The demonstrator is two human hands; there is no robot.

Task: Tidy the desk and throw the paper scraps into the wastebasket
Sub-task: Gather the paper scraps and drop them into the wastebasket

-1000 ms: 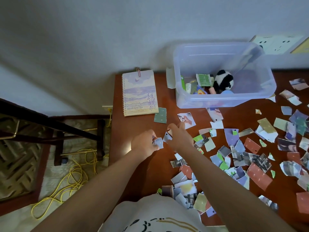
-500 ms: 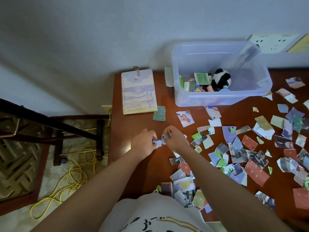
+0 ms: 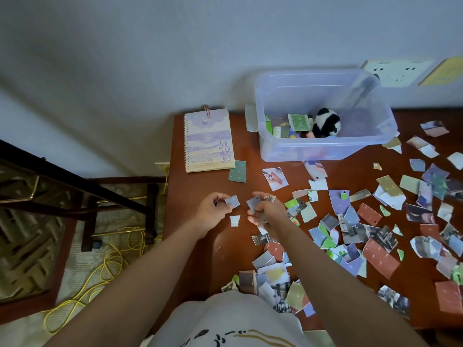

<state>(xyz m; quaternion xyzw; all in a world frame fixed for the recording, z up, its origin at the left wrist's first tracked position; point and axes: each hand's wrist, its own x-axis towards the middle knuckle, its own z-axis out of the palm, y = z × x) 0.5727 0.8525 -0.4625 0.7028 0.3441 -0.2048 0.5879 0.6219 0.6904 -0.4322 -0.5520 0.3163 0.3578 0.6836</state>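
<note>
Blue-grey, one paper scrap [image 3: 232, 201] is pinched by the left hand [image 3: 211, 212]; several more are gripped by curled fingers of the right hand [image 3: 269, 212]. Dozens of scraps [image 3: 380, 256] are left strewn over the desk [image 3: 200, 246], so little is judged done; no wastebasket is seen. One notebook [image 3: 209, 141], one clear box [image 3: 325, 152] and one toy panda [image 3: 325, 122] are counted.

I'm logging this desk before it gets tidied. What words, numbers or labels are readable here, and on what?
"Moon And Sea": cover of the spiral notebook.
Vertical characters on the same cover: too blurred to read.
Pale numbers on the dark green card: too small to read.
Print on the green packet in the plastic bin: too small to read.
</note>
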